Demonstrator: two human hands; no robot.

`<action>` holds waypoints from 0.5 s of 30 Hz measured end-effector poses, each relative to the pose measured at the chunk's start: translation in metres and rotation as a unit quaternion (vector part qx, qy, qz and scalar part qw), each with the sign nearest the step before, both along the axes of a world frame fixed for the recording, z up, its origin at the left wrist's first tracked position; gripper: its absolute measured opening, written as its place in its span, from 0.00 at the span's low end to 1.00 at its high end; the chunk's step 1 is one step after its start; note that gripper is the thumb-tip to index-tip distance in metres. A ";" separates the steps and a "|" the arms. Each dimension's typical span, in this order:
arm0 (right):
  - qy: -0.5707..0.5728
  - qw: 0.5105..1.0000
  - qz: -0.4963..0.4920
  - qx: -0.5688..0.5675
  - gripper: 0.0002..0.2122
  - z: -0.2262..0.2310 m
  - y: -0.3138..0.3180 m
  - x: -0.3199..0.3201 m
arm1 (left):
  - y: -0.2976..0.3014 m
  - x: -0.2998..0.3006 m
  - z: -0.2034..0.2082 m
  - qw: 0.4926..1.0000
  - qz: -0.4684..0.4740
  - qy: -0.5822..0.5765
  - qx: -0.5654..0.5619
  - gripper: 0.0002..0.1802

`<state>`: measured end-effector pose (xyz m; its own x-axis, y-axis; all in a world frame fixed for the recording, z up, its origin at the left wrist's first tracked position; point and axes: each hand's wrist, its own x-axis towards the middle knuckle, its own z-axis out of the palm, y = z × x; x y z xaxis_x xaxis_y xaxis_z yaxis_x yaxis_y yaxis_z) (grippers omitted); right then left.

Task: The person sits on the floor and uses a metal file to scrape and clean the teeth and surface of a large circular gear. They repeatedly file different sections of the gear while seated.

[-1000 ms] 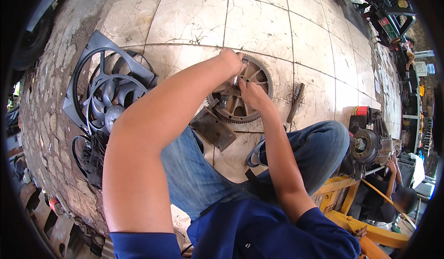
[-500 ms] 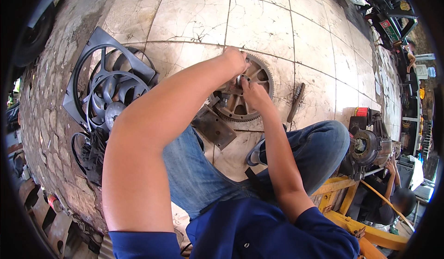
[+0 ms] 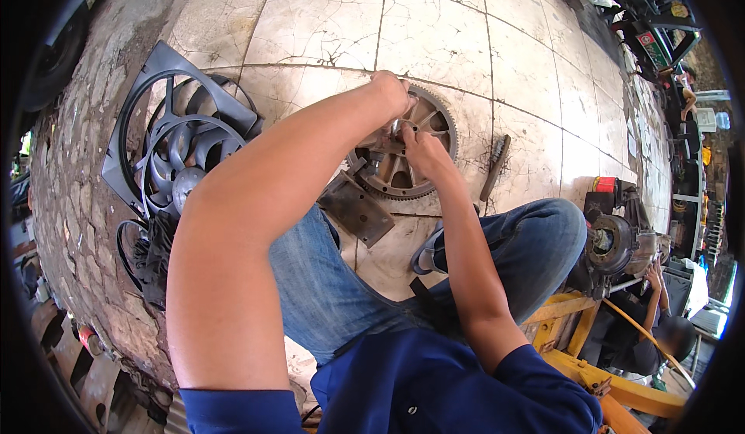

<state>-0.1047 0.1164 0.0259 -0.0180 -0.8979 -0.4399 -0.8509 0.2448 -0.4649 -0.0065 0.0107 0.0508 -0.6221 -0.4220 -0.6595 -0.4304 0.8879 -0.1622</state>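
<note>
A spoked metal gear wheel (image 3: 442, 116) with a toothed rim lies flat on the tiles before me. My left hand (image 3: 393, 95) reaches over its far left part, fingers curled in; what they grip is hidden behind the hand. My right hand (image 3: 423, 152) is at the wheel's hub, fingertips bent together beside a small shiny part, too small to name. By the near left of the rim rests a dark metal plate (image 3: 358, 215) with holes. A wire brush (image 3: 496, 168) lies on the floor to the right of the wheel.
Left of me stands a grey fan shroud (image 3: 128, 151) with fans, a bunch of black cloth (image 3: 161, 252) beside it. On the right are a greasy machine housing (image 3: 609, 244), a yellow frame (image 3: 574, 364) and another person (image 3: 644, 341). My bent knee (image 3: 563, 228) is near the brush.
Both hands stay at the wheel, with the left hand's fingers shifted slightly. The whole view has moved a little; the other things have kept their places.
</note>
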 end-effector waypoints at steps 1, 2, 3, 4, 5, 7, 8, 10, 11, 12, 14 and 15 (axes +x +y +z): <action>0.000 0.999 0.026 -0.018 0.17 0.011 0.003 0.001 | 0.001 -0.002 -0.002 1.000 -0.003 -0.001 -0.002 0.53; -0.015 0.999 0.034 -0.027 0.20 0.006 0.003 0.000 | -0.001 -0.001 -0.004 1.000 0.005 -0.001 0.003 0.53; -0.027 0.998 0.040 -0.038 0.24 0.004 0.000 0.001 | -0.003 -0.001 -0.003 1.000 0.013 0.000 0.007 0.53; -0.039 0.997 0.047 -0.049 0.28 0.002 -0.001 0.000 | -0.005 -0.001 -0.003 1.000 0.021 0.002 0.011 0.54; -0.015 0.998 0.046 -0.038 0.22 0.001 0.000 -0.003 | -0.004 -0.003 -0.003 1.000 0.021 -0.003 0.012 0.54; 0.025 0.998 0.051 -0.017 0.14 0.011 -0.001 0.002 | -0.004 -0.001 -0.003 1.000 0.018 0.008 0.008 0.55; 0.027 0.998 0.056 -0.025 0.14 0.002 0.000 0.002 | -0.003 0.000 -0.003 1.000 0.016 0.013 0.006 0.55; 0.038 0.997 0.056 -0.047 0.14 -0.023 0.000 -0.006 | -0.001 -0.003 0.004 1.000 0.018 0.014 0.007 0.56; 0.056 0.998 0.024 -0.022 0.14 -0.034 -0.001 -0.012 | 0.000 -0.005 0.007 1.000 0.019 0.014 0.008 0.57; 0.068 0.998 -0.004 0.004 0.14 -0.038 -0.002 -0.008 | 0.000 -0.004 0.005 1.000 0.014 0.012 0.005 0.57; 0.055 0.998 -0.009 -0.006 0.16 -0.041 -0.002 -0.009 | 0.000 -0.006 0.001 1.000 0.001 0.009 0.001 0.58; 0.028 0.999 0.018 -0.038 0.18 -0.025 0.002 -0.003 | -0.001 -0.002 0.000 0.999 0.026 -0.002 0.020 0.57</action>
